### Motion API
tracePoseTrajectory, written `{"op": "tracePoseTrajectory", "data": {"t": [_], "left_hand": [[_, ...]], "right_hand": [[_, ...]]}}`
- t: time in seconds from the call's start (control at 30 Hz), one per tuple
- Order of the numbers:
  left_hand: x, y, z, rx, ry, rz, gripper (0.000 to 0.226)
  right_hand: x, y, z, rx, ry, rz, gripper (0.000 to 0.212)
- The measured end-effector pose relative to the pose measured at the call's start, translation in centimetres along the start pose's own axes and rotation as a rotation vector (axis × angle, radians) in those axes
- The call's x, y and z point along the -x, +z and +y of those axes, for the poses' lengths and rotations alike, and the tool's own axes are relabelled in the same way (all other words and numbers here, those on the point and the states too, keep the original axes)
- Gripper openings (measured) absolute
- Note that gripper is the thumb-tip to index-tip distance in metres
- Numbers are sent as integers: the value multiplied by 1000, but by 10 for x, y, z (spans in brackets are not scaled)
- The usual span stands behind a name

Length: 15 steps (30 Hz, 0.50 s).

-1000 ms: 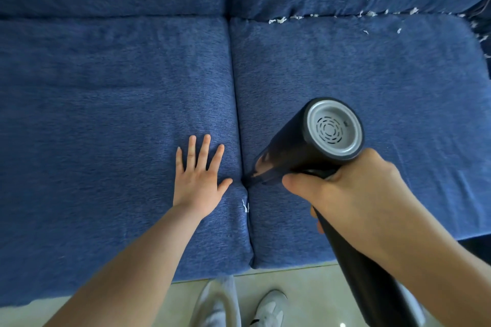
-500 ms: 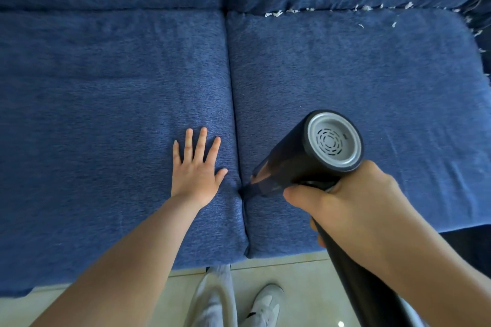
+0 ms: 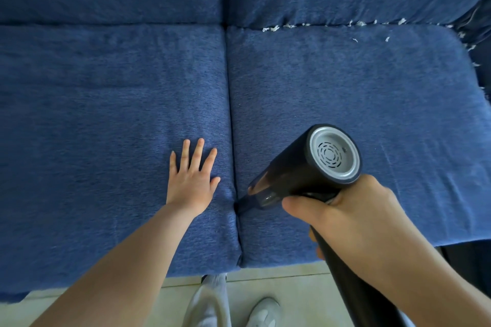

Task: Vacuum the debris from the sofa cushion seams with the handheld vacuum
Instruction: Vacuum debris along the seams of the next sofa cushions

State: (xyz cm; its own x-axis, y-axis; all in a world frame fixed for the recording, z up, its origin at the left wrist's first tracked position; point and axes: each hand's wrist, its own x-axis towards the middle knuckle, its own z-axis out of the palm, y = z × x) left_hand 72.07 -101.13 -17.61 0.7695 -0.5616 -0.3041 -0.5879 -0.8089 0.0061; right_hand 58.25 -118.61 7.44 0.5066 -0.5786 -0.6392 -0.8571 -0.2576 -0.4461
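Two nubby blue cushions (image 3: 111, 119) flank the matte cylindrical vacuum (image 3: 300, 175)

The handheld vacuum (image 3: 305, 170) is black, a fat barrel with a grey vented cap facing up toward the camera and a long dark handle running down to the lower right. It tilts down and left, and its narrow nozzle tip (image 3: 243, 203) sits right in the centre seam (image 3: 230, 114) between the two blue seat cushions, near their front edge. Along that seam, no debris shows. White debris (image 3: 273, 28) flecks line the back seam (image 3: 345, 24) of the right seat cushion (image 3: 358, 87), with a few loose bits on its far corner and right edge.
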Motion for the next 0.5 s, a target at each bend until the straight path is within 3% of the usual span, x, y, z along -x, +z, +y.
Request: {"op": "tracePoseTrajectory", "data": {"t": [0.13, 0.4, 0.5], "left_hand": [[-2, -5, 2, 22, -24, -18, 69], [-34, -8, -4, 54, 16, 96, 63], [-60, -17, -4, 50, 7, 101, 63]], "right_hand": [[-5, -10, 2, -66, -36, 31, 64], [-54, -29, -14, -197, -196, 166, 34], [-81, -29, -24, -239, -215, 185, 35]]}}
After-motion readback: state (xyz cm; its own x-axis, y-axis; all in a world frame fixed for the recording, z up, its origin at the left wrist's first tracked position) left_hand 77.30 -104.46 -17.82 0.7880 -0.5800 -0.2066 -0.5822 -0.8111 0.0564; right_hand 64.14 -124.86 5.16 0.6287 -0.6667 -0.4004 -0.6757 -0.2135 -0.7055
